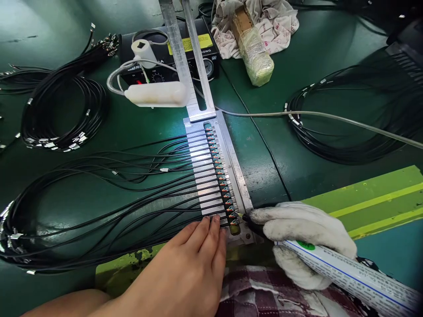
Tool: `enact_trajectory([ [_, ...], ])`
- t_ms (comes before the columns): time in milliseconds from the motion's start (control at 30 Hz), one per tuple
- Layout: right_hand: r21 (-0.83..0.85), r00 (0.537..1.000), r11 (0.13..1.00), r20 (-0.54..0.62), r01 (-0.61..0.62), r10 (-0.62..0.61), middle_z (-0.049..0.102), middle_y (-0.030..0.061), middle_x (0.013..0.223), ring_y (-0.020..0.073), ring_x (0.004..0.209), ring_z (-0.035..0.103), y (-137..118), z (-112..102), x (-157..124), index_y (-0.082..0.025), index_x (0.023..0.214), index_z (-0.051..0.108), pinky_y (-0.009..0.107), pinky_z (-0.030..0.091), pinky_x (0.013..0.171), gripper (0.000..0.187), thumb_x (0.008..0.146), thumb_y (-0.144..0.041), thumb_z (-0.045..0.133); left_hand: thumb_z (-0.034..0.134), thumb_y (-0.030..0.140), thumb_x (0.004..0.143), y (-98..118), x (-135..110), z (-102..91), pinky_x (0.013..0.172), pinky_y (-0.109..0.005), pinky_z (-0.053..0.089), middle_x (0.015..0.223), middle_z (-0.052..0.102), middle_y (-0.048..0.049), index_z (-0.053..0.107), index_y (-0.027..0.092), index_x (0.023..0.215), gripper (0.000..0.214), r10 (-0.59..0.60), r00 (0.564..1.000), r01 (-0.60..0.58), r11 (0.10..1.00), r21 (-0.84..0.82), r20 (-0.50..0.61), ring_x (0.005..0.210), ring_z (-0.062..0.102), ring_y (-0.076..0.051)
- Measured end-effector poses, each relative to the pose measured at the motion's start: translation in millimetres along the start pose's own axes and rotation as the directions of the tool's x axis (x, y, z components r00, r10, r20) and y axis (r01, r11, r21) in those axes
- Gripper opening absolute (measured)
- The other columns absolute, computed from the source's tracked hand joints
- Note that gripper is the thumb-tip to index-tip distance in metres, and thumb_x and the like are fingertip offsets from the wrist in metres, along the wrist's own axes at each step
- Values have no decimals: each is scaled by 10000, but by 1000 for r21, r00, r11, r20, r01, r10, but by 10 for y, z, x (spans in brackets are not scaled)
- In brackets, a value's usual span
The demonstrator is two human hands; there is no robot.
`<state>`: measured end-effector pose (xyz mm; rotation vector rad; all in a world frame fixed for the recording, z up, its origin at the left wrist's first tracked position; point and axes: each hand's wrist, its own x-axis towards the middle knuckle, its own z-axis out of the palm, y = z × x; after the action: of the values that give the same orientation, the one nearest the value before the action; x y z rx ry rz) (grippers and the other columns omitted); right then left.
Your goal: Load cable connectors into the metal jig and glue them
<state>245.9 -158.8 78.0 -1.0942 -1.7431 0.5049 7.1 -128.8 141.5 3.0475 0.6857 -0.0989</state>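
Note:
My left hand [194, 259] is bare, its fingers stretched out side by side. Its fingertips rest over black cables [185, 197] at the near end of a metal fixture [236, 165]. The cables lie across the fixture in a row, their stripped ends with small coloured wires and connectors [224, 182] over a slot. My right hand [307, 233], in a soiled white glove, is closed round a printed white tube [357, 273] with a blue line and green spot. The tube's dark, slender tip [246, 218] reaches the connectors at the near end.
A white lamp [157, 93] lights the fixture from above. Behind it stands a black control box [158, 75] with dials. Coiled cables [62, 114] lie at left, more [330, 132] at right. A wrapped block [254, 53] rests by a cloth [280, 26]. A hose [317, 113] crosses the table.

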Motion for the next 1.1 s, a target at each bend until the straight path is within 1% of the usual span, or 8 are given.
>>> enact_trajectory([
  [167, 49, 999, 999, -38, -18, 20, 770, 74, 980, 234, 834, 749, -79, -53, 3, -224, 978, 698, 345, 640, 729, 169, 828, -286, 653, 253, 185, 983, 31, 1, 17, 944, -356, 399, 1206, 701, -103, 702, 131, 1169, 489, -6, 1000, 6, 1000, 21, -21, 1077, 645, -227],
  [300, 77, 1000, 997, 9, -1, 0, 759, 108, 1021, 244, 863, 744, -110, -87, -29, -170, 990, 701, 352, 633, 763, 206, 791, -215, 673, 290, 206, 981, 49, 8, -17, 956, -353, 392, 1227, 692, -99, 687, 127, 1191, 456, 28, 999, -28, 1000, 0, -33, 1096, 633, -224],
  [367, 62, 999, 998, 38, 5, -8, 761, 94, 1024, 238, 854, 747, -99, -82, -47, -189, 996, 696, 344, 639, 742, 202, 800, -229, 668, 326, 212, 972, 51, 7, -8, 962, -358, 392, 1234, 688, -105, 676, 119, 1205, 431, 27, 999, -27, 1000, 0, -33, 1103, 625, -228],
  [467, 17, 998, 1000, 52, -20, 19, 763, 72, 1031, 229, 853, 749, -73, -62, -66, -228, 1006, 689, 337, 643, 737, 189, 825, -267, 651, 340, 211, 968, 55, -2, 26, 961, -366, 397, 1234, 687, -113, 673, 112, 1206, 422, 18, 999, -18, 1000, 5, -26, 1106, 620, -233],
  [633, 11, 999, 1000, 40, -12, 11, 765, 77, 1020, 234, 865, 750, -48, -34, -81, -227, 1014, 684, 337, 644, 737, 198, 828, -290, 654, 289, 199, 983, 74, -5, 14, 957, -354, 396, 1214, 701, -93, 691, 130, 1190, 457, 6, 999, -5, 1000, 9, -40, 1081, 637, -220],
  [833, 12, 1000, 1000, 28, -3, 3, 764, 88, 1023, 238, 871, 751, -35, -27, -77, -215, 1006, 684, 334, 641, 748, 196, 819, -272, 666, 250, 165, 986, 95, 8, 1, 953, -353, 399, 1186, 715, -80, 716, 144, 1151, 495, 4, 998, -2, 1000, 22, -56, 1064, 648, -214],
  [933, 13, 1000, 1000, 28, 1, -1, 765, 85, 1017, 234, 866, 751, -38, -27, -62, -216, 1008, 685, 332, 640, 743, 200, 818, -274, 666, 286, 180, 980, 85, 8, 17, 947, -351, 405, 1191, 713, -81, 709, 142, 1164, 462, 9, 998, -8, 1000, 17, -61, 1063, 644, -216],
  [1100, -1, 1000, 1000, 26, -7, 7, 767, 78, 1010, 229, 855, 751, -50, -28, -56, -226, 1013, 686, 324, 639, 728, 208, 817, -292, 662, 373, 224, 963, 66, 1, 19, 960, -362, 404, 1228, 690, -111, 671, 122, 1215, 403, 16, 1000, -16, 1000, 14, -20, 1103, 619, -233],
])
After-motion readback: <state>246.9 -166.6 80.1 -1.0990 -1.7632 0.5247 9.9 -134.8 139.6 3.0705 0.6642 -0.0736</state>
